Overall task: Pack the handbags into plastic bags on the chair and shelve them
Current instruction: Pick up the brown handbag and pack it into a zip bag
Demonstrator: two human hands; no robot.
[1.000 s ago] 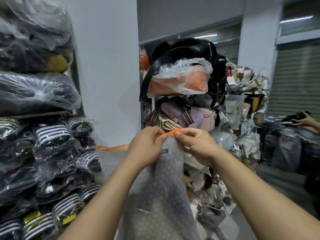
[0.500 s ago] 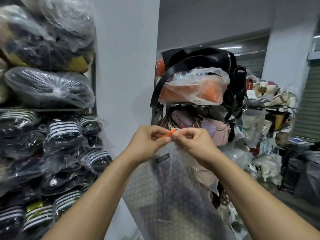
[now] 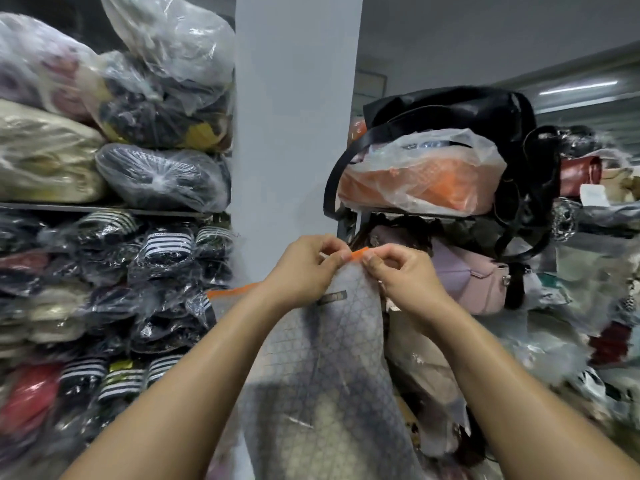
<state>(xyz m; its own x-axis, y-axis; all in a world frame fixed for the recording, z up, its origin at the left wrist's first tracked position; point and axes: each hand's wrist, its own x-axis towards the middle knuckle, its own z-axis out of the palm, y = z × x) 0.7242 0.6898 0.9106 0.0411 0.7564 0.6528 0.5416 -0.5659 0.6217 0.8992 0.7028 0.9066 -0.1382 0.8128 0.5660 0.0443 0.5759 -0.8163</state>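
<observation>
The left hand (image 3: 304, 271) and right hand (image 3: 405, 278) are close together, and both pinch the orange strip (image 3: 358, 253) on top of the bag (image 3: 322, 375). The bag hangs below both hands.

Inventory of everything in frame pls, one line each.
plastic bag: one, clear, centre, held up
handbag: one, grey patterned, inside the plastic bag
seal strip: one, orange, bag's top edge
pillar: one, white, behind the hands
wrapped bundles: many, mixed, some striped, left shelves
black bag: one, black, top of right rack
orange bag: one, orange, in plastic under black bag
pink handbag: one, pink, right rack, lower
left hand: one, pinches seal strip
right hand: one, pinches seal strip
</observation>
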